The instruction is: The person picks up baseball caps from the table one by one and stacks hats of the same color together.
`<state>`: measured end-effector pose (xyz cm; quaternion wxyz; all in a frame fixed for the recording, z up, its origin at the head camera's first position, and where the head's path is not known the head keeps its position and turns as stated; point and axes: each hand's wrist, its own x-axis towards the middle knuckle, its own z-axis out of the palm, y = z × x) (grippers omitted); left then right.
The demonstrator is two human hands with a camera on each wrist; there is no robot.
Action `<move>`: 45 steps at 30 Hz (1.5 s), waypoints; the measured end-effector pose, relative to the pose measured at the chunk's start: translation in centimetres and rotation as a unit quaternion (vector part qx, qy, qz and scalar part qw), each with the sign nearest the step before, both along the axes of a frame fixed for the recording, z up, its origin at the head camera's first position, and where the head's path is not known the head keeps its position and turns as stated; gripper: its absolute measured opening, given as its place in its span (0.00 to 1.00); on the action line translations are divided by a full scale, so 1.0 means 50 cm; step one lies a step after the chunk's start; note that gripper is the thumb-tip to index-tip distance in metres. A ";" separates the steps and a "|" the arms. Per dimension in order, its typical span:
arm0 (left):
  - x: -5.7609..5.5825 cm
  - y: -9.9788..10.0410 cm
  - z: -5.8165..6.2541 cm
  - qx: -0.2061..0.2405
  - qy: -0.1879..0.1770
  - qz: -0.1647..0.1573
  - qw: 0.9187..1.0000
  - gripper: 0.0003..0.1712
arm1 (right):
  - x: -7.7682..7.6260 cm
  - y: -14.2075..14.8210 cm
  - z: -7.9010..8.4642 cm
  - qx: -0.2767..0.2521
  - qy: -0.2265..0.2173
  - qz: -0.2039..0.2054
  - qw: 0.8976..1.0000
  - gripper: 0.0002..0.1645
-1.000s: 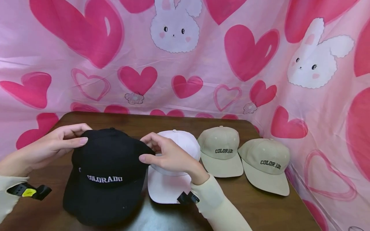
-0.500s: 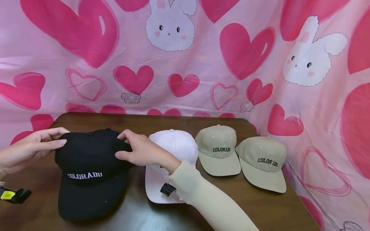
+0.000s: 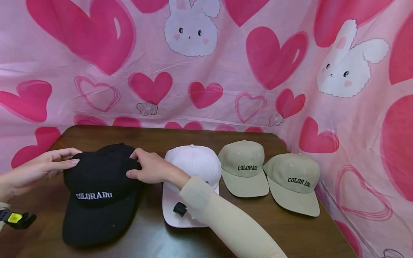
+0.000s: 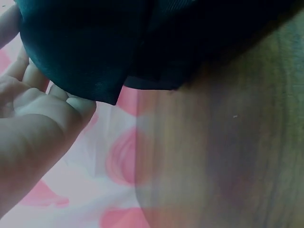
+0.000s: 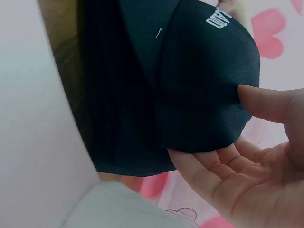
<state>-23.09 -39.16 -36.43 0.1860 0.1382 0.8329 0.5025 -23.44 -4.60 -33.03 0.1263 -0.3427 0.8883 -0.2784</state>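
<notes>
Both hands hold a black baseball cap (image 3: 96, 175) with white COLORADO lettering at the left of the table. My left hand (image 3: 42, 170) pinches the left side of its crown, thumb outside. On the opposite side my right hand (image 3: 148, 166) grips the edge, its thumb (image 5: 256, 102) on the outer cloth and its fingers at the rim in the right wrist view. A second black cap (image 3: 117, 147) shows behind and under the held one, mostly hidden by it. Right of them sits a white cap (image 3: 190, 161), partly covered by my right forearm.
Two beige COLORADO caps (image 3: 244, 161) (image 3: 297, 172) stand side by side on the right of the brown wooden table (image 3: 155, 233). A pink curtain (image 3: 226, 71) with hearts and rabbits hangs behind the table and along its right side.
Both hands have carried the held black cap left, then slightly lower over the other black cap, whose crown now shows more behind it. The white and beige caps stay put.
</notes>
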 end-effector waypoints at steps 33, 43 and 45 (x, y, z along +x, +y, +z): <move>0.001 0.036 -0.078 0.004 0.071 0.095 0.993 0.21 | -0.006 -0.030 -0.035 0.077 -0.013 -0.087 0.993 0.29; -0.002 0.032 -0.082 -0.018 0.077 0.101 0.992 0.23 | -0.008 -0.032 -0.041 0.074 -0.016 -0.097 0.992 0.29; 0.000 0.032 -0.083 -0.020 0.087 0.102 0.991 0.23 | -0.007 -0.032 -0.041 0.077 -0.014 -0.097 0.992 0.29</move>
